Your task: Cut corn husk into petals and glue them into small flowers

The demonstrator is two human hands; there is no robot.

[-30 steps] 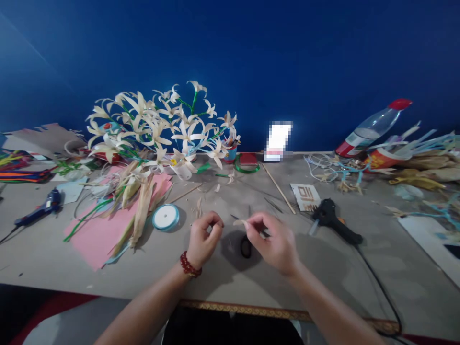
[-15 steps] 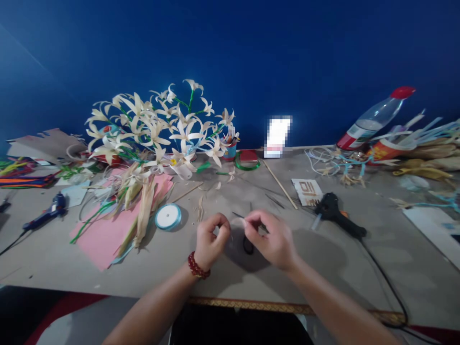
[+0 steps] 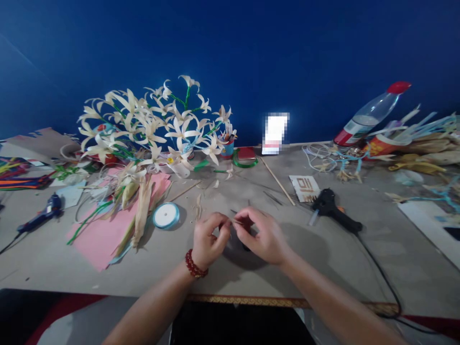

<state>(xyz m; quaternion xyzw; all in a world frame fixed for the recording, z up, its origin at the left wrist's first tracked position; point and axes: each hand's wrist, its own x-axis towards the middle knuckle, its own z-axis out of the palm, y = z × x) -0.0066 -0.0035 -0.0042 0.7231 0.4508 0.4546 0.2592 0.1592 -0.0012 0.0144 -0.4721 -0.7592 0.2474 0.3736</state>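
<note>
Near the front middle of the table, my left hand (image 3: pixel 210 239), with a red bead bracelet (image 3: pixel 195 264) at its wrist, is closed in a pinch. Almost touching it, my right hand (image 3: pixel 264 235) is also pinched. Something thin and pale seems to lie at the fingertips, too small to name. Beneath my right hand a dark tool, perhaps scissors, is mostly hidden. A roll of light blue ribbon (image 3: pixel 166 215) lies left of my left hand. To the right of my right hand rests a black glue gun (image 3: pixel 334 211), its cord running to the table's front edge.
White husk-like flowers (image 3: pixel 151 127) on green stems stand at back left. Pink paper (image 3: pixel 97 239) with dried husks (image 3: pixel 142 211) and a blue glue gun (image 3: pixel 45 213) lie left. A wooden stick (image 3: pixel 276 181), white card (image 3: pixel 304 188) and tilted bottle (image 3: pixel 370 115) are on the right.
My right hand has moved left, bringing its fingertips up to those of my left hand. The dark tool below is now more covered. The whole view has shifted slightly.
</note>
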